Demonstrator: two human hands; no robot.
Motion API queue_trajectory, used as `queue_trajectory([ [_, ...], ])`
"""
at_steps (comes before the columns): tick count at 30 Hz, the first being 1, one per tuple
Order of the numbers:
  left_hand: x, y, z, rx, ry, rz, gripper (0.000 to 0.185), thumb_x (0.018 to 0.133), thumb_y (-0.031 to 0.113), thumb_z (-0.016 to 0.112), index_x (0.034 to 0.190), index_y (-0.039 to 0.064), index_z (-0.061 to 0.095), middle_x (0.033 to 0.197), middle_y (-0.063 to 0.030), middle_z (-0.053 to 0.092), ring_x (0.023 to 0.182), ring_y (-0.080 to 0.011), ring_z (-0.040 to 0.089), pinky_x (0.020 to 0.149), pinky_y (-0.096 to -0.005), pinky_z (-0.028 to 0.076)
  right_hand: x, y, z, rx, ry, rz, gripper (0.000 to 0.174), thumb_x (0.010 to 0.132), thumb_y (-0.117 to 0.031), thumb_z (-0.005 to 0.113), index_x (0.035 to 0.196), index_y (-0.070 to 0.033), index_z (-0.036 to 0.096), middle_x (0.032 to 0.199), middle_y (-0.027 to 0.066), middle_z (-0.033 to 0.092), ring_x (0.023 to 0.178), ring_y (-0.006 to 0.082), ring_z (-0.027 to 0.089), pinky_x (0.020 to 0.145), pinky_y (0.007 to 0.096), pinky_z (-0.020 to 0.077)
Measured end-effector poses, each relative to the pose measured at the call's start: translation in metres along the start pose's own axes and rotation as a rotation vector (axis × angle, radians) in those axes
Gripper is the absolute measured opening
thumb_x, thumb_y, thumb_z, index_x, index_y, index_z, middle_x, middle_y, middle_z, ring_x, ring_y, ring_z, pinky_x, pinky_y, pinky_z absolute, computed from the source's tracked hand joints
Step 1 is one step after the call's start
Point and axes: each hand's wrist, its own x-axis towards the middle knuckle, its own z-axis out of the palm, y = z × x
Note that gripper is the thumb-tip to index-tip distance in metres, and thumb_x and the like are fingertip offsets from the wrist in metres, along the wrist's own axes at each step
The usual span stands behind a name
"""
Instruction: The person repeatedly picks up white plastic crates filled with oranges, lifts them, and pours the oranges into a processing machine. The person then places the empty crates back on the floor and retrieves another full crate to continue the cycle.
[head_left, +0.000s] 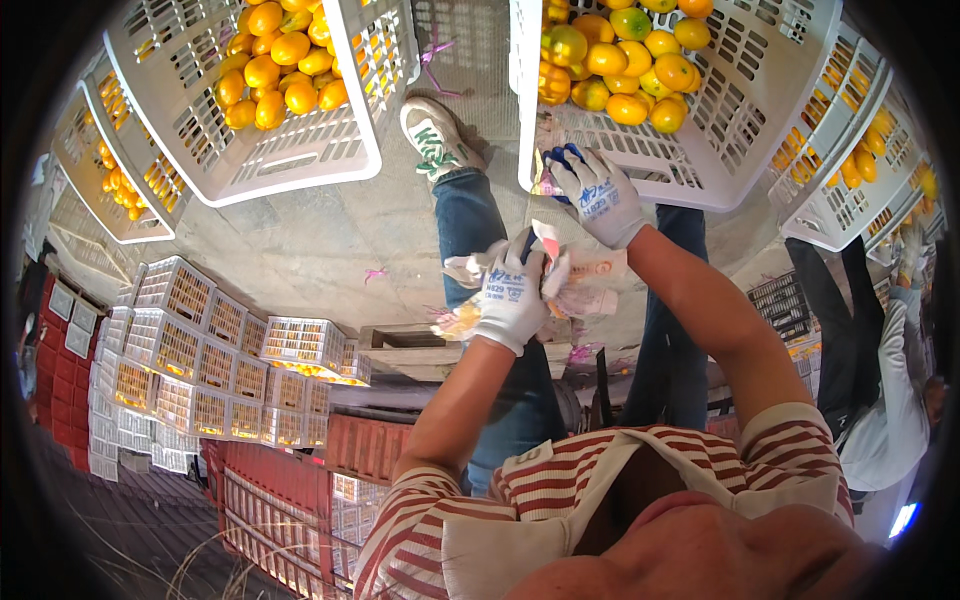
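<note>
My left hand (510, 296), in a white work glove, is closed around a bunch of crumpled paper and plastic scraps (459, 319) above my knee. My right hand (592, 196), gloved alike with blue at the fingertips, is at the near left corner of a white plastic crate (739, 196). A small yellow and pink scrap (541, 176) shows at its fingers. Orange and greenish citrus fruits (628, 79) fill the far part of that crate. A second white crate (292, 184) at the upper left holds more orange citrus (289, 67).
More fruit crates stand at the far left (124, 229) and right (817, 225). Stacked white crates (180, 352) rise at the lower left. A person in dark trousers (832, 322) stands at the right. Pink string (435, 56) lies on the floor near my shoe (439, 139).
</note>
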Motion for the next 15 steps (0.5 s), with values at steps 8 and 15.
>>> queue_trajectory([
  [8, 0.099, 0.008, 0.028, -0.732, 0.342, -0.194, 0.023, 0.083, 0.011, 0.066, 0.104, 0.002, 0.067, 0.079, -0.0034, 0.061, 0.071, -0.0108, 0.057, 0.062, -0.0266, 0.047, 0.011, 0.003, 0.024, 0.008, 0.012, 0.096, 0.043, 0.091, -0.028, 0.048, 0.127, -0.005, 0.054, 0.127, 0.0154, 0.058, 0.120, 0.0264, 0.052, 0.103, 0.0376, 0.0387],
  [15, 0.116, 0.013, 0.038, -0.451, 0.562, -0.226, 0.040, 0.083, 0.019, 0.066, 0.115, -0.003, 0.060, 0.110, -0.0120, 0.066, 0.091, -0.0209, 0.063, 0.079, -0.0317, 0.049, 0.033, 0.028, 0.023, 0.098, -0.273, 0.094, 0.033, 0.084, -0.031, 0.054, 0.102, -0.009, 0.070, 0.111, 0.0094, 0.066, 0.111, 0.0257, 0.058, 0.095, 0.0418, 0.0442],
])
